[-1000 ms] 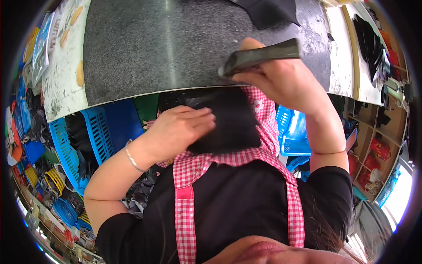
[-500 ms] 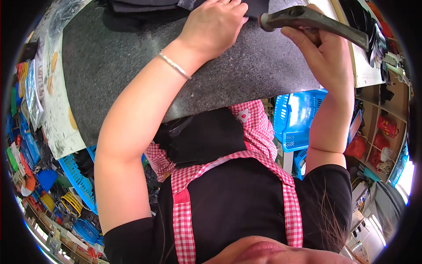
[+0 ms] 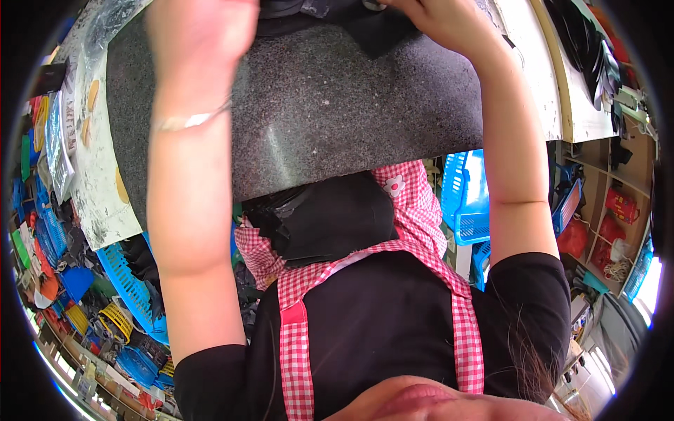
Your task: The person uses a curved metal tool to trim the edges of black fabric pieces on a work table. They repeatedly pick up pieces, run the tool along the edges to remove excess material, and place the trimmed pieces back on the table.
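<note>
At the top left, my left hand (image 3: pixel 203 35) is over the dark stone slab (image 3: pixel 337 119), smeared by motion. Its fingers are not clear, nor is anything they might hold. My right hand (image 3: pixel 439 21) reaches the upper edge of the view, where its fingers are partly cut off. By its thumb shows a bit of the round metal face of the hammer (image 3: pixel 375 5); the rest is outside the picture. Just below that hand, black flat pieces (image 3: pixel 379 35) lie on the slab. More black pieces (image 3: pixel 333 217) rest stacked on my lap, over the checked apron.
Blue plastic baskets stand below the slab at the right (image 3: pixel 467 196) and left (image 3: pixel 130 281). A white board (image 3: pixel 105 203) borders the slab on the left. Black strips (image 3: pixel 586 56) hang at the far right, above shelves (image 3: pixel 597 189) with red bags.
My left hand has swung left, away from the black pieces. My right hand has moved up and left with the hammer, which has mostly left the view. A black piece now extends farther over the slab.
</note>
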`<state>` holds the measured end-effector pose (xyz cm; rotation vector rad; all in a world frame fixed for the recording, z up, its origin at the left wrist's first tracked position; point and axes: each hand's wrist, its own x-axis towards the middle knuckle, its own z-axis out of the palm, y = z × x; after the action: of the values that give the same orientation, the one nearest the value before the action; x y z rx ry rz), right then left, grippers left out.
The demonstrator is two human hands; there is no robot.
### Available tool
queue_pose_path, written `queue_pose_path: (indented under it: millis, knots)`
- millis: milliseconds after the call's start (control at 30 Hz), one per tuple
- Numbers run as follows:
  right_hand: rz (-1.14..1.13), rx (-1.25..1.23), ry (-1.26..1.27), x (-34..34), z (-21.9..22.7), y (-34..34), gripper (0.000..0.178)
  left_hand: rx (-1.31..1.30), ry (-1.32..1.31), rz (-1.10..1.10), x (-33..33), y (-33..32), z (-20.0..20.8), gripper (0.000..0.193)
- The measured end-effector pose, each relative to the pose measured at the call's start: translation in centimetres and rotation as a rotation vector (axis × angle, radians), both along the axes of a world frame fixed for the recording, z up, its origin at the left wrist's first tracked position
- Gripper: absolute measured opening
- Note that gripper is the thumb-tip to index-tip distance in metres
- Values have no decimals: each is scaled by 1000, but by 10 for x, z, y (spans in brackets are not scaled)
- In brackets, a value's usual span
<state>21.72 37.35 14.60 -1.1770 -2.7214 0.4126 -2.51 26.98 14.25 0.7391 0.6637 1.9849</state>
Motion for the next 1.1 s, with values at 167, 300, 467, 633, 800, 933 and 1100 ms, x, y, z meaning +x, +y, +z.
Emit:
queue_pose_path:
  millis: [167,300,467,633,800,933,1100]
  knots:
    - [-6,95,-57,7,-3,5,32,-125,879,176,-19,-106,13,19]
    - [51,-36,213,-5,21,-45,23,-88,1485,-274,36,-182,-41,15]
    - [356,-121,296,5,9,-95,20,-205,1345,-384,41,-196,-30,19]
    - [454,-14,201,-7,-11,-101,23,-276,1112,-431,20,-175,-16,38]
    - [454,-36,193,-14,-6,-104,21,-591,1855,375,40,-164,-44,68]
    - [460,-87,239,-13,-9,-101,22,-563,1607,312,52,-161,-49,53]
    - [429,-43,135,-26,-5,-96,25,-489,1470,344,51,-152,-55,44]
